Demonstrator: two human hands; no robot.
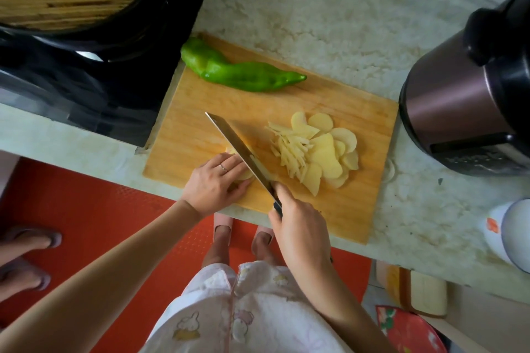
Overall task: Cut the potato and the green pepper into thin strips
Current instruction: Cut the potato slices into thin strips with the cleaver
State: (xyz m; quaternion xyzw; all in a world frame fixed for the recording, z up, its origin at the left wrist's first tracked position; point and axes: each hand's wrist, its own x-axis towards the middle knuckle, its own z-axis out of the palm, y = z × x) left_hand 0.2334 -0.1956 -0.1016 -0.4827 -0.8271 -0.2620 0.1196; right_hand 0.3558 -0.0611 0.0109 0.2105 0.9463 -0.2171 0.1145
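Pale marble counter (329,23); orange floor mat (100,223).

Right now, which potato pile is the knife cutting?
The small stack held under the left hand, beside the knife; the strips and fanned slices lie apart, right of the blade.

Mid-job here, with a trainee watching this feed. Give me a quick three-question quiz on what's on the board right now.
1. True or false: the green pepper on the cutting board is already cut into strips.
2. The knife is gripped by: A. the right hand; B. the left hand; C. no hand.
3. Fill in: the left hand holds down ____ next to the blade.

Key: 1 false, it lies whole. 2 A. 3 potato.
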